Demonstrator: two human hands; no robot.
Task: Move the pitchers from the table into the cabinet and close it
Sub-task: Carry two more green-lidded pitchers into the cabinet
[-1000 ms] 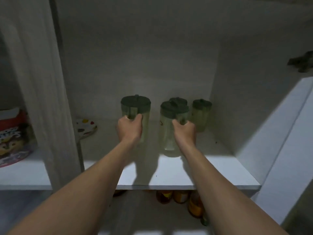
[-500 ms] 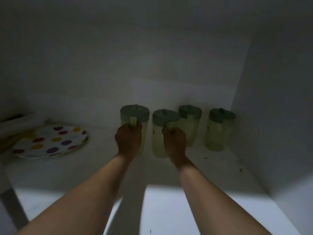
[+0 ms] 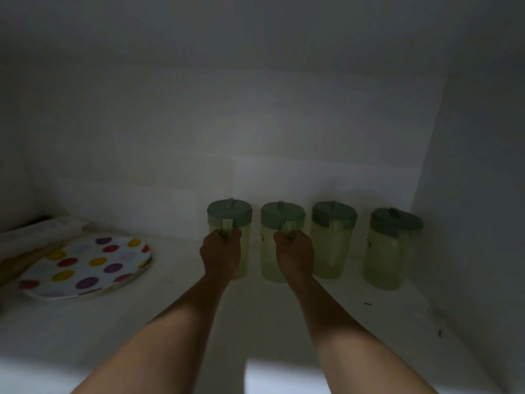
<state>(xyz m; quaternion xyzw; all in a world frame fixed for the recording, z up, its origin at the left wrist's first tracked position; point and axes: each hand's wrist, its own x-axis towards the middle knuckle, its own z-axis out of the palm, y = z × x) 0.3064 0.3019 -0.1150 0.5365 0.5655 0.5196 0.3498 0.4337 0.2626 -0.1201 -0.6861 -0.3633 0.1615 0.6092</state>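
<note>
Several pale green pitchers with darker green lids stand in a row at the back of the dim white cabinet shelf (image 3: pixel 199 302). My left hand (image 3: pixel 221 253) grips the handle of the leftmost pitcher (image 3: pixel 230 216). My right hand (image 3: pixel 294 253) grips the handle of the second pitcher (image 3: pixel 282 216). Both stand upright near the back wall. To their right stand a third pitcher (image 3: pixel 332 240) and a fourth pitcher (image 3: pixel 390 248), untouched, close to the right side wall.
A white plate with coloured dots (image 3: pixel 85 267) lies on the shelf at the left, beside flat items (image 3: pixel 37 231) at the far left edge. The cabinet's right wall (image 3: pixel 477 194) stands close to the fourth pitcher. Small dark specks dot the shelf.
Both hands have carried their pitchers deeper into the cabinet, up to the back wall, in line with the other two. The view has moved further inside; door and lower shelf are out of sight.
</note>
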